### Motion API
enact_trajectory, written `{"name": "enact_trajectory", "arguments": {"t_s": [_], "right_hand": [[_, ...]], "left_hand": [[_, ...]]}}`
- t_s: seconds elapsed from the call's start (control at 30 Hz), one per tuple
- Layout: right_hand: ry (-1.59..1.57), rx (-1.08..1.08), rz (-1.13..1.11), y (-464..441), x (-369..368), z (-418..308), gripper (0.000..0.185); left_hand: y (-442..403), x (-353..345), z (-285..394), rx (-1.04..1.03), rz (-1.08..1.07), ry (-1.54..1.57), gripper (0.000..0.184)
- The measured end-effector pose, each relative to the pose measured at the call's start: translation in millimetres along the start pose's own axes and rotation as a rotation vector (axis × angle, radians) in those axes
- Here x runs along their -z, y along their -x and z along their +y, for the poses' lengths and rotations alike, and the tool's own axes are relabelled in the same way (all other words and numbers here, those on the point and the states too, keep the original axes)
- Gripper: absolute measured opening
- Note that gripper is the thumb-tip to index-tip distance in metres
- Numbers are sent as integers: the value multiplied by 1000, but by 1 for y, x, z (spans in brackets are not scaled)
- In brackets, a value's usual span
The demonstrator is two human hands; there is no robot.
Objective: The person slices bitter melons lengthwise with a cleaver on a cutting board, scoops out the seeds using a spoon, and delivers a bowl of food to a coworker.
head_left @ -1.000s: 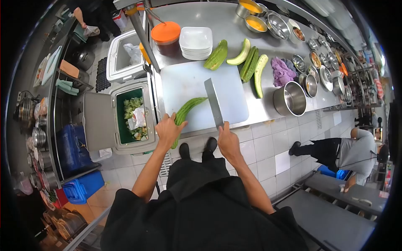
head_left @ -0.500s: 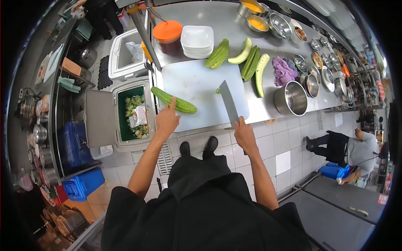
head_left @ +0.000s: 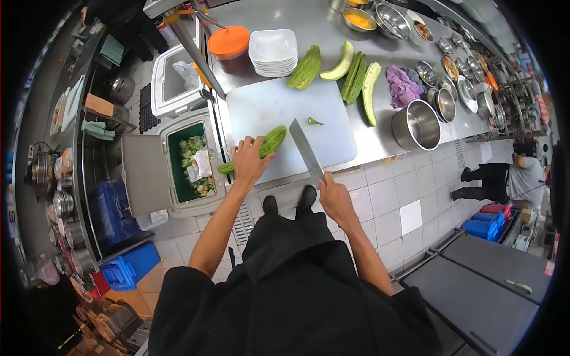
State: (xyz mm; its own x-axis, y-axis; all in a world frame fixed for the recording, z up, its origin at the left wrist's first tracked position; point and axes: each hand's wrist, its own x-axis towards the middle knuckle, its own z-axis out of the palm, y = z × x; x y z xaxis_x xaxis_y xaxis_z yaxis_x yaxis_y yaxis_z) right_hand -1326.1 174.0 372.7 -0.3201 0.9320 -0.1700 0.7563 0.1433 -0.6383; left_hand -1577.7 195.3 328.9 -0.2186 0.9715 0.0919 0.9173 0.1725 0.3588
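On the cutting board, my left hand pinches the green gourd, seemingly with thumb and fingers. My right hand grips the knife by the board's near edge.

This is a commercial kitchen. A long stainless-steel counter crosses the top, with round metal bowls at upper right.

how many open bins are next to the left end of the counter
2. The grey bin, holding chopped green scraps, is nearer the person; the white bin, with a clear plastic bag inside, is just beyond it.
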Motion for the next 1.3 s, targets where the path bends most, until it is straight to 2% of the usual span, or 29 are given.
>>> {"name": "enact_trajectory", "arguments": {"t_s": [0.03,0.1,0.2,0.3,0.47,0.67,0.73,0.8,0.93,0.97,1.03,1.1,1.17,1.27,1.3], "right_hand": [[24,1,-10,-1,0,1,17],[13,-6,6,1,4,-2,17],[2,6,39,0,3,-3,16],[36,10,27,3,-8,0,16],[77,8,20,5,-12,-4,16],[-1,21,114,-2,-9,-20,18],[38,127,42,-6,-37,7,20],[52,97,17,-5,-40,10,20],[48,98,-55,-18,-3,-7,18],[54,105,-45,-23,4,-7,18],[59,-18,114,-20,13,-2,16],[61,-42,200,-30,16,18,20],[143,-185,292,-43,14,34,20],[316,-127,235,-52,-28,51,27],[366,-81,231,-50,-43,36,33]], "left_hand": [[-1,-2,-3,1,0,5,54],[5,-2,-16,-135,-1,110,54],[7,0,-21,-257,17,51,54],[4,3,-13,-147,-54,62,53],[8,-3,-13,-169,13,69,53],[5,-2,-13,-188,13,67,53],[4,-1,-13,-192,11,71,52],[4,1,-14,-198,-20,61,51],[2,0,-19,-167,-114,30,52],[-3,0,-21,-167,-132,7,53],[-2,0,-28,-170,-160,-10,53],[0,13,-37,-69,-226,6,54],[14,27,-57,1,-190,36,55],[36,67,-92,165,-103,96,56],[47,85,-105,251,-58,128,57]]}}
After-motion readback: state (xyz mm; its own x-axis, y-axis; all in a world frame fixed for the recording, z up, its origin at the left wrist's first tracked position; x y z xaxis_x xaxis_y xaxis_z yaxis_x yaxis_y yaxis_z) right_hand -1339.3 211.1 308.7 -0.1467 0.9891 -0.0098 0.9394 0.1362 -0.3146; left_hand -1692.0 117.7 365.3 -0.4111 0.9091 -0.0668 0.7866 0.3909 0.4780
